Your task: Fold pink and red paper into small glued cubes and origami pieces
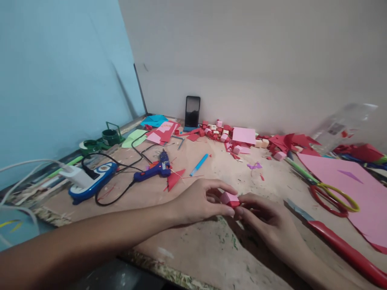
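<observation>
Both hands meet over the middle of the worn table (193, 245). My left hand (202, 201) pinches a small pink and red paper cube (229, 199) between thumb and fingers. My right hand (266, 219) closes its fingertips on the same cube from the right. The cube sits just above the table surface; its underside is hidden by my fingers.
A blue glue gun (154, 169) with cable, a blue power strip (90, 181) and a blue pen (198, 164) lie to the left. Scissors (332, 197), a red-handled knife (335, 241) and pink paper (350, 181) lie right. A phone (192, 112) and several small cubes (220, 131) stand at the back wall.
</observation>
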`<state>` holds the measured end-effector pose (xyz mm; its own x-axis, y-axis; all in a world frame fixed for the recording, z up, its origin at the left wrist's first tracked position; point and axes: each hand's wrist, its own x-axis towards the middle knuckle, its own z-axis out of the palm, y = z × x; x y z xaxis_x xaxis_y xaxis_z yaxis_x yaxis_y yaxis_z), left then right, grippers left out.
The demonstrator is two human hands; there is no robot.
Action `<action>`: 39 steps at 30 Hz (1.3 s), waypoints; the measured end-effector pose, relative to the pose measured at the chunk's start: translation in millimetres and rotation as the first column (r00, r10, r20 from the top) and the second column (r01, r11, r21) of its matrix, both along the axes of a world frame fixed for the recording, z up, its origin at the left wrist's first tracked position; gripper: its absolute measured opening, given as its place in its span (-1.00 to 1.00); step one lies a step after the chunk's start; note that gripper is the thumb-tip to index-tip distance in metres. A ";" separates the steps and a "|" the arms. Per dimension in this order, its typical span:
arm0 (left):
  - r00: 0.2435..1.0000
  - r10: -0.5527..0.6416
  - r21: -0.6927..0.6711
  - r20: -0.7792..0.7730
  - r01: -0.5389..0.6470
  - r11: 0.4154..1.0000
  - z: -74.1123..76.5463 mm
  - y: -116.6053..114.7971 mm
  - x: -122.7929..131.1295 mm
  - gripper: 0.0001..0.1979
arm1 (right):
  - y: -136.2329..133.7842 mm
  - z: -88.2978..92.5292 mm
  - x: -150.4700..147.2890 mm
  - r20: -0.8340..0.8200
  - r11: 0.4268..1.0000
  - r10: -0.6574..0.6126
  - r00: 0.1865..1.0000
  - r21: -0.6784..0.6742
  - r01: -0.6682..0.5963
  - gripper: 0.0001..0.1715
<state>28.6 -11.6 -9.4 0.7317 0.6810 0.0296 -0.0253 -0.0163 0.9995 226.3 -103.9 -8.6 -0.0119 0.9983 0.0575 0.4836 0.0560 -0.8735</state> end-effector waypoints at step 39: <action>0.943 0.253 0.917 -0.215 0.105 0.386 37.1 31.0 -25.8 -0.75 | 2.1 -7.1 -14.9 -0.104 0.956 -0.237 0.966 0.152 0.250 -0.64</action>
